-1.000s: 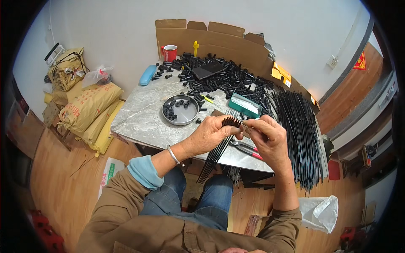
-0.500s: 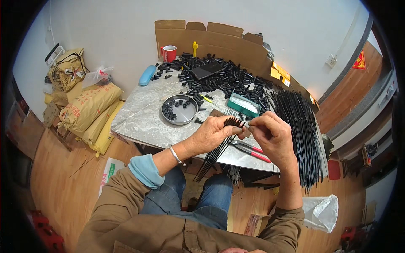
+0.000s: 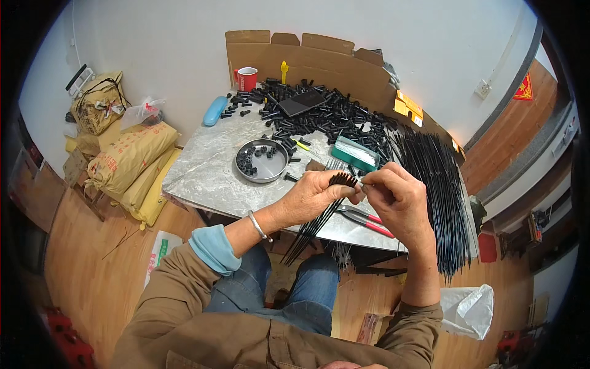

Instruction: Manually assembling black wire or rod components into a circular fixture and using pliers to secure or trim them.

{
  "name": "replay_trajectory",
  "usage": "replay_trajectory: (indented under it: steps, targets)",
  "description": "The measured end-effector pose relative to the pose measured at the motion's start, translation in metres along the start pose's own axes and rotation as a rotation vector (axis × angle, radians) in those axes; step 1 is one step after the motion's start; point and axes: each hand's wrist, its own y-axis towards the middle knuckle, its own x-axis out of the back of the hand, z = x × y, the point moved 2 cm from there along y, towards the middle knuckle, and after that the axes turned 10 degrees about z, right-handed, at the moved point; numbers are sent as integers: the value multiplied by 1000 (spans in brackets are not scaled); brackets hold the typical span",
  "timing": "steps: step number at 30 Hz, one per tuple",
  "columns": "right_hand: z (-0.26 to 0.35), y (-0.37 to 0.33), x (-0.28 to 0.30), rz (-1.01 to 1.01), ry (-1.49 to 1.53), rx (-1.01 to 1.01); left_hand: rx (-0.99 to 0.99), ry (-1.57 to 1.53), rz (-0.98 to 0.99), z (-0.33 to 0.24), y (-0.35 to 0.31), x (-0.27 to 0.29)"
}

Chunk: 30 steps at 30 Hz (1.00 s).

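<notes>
1. I see the left hand (image 3: pixel 322 189) gripping black rods (image 3: pixel 312 227), fanned, presumably separating their tips.
2. Beside it, the right hand (image 3: pixel 396 195) pinches closed (anything inside is hidden).
3. Pliers (image 3: pixel 375 227) lie beside its wrist, seemingly for reach.

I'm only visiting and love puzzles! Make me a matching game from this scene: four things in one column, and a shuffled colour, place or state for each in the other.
Column one
1. Mug
2. Oblong case
3. Round metal dish
4. Smaller bunch of thin black rods

Column two
A. Has small black pieces lying in it
B. Gripped in the left hand
C. Red on the outside
D. Light blue

Right pairs: 1-C, 2-D, 3-A, 4-B
</notes>
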Motion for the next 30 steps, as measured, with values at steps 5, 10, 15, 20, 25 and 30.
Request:
replay_trajectory:
  steps: [5, 10, 15, 20, 25, 30]
  targets:
    - [-12, -5, -13, -29, 154, -38, 26, -134, 23, 1, -1, 1]
    - [-22, -5, -20, -11, 519, -58, 36, -101, 80, -1, 1, 5]
    - [-29, -4, -20, 43, 666, -86, 51, -77, 103, 1, 2, 9]
    - [-30, -5, -18, 56, 634, -99, 53, -104, 125, -5, 1, 9]
    - [-32, -7, -18, 108, 790, -237, 59, -60, 130, -4, 1, 9]
    - [-27, 0, -9, 75, 505, -84, 67, -21, 136, -6, 2, 10]
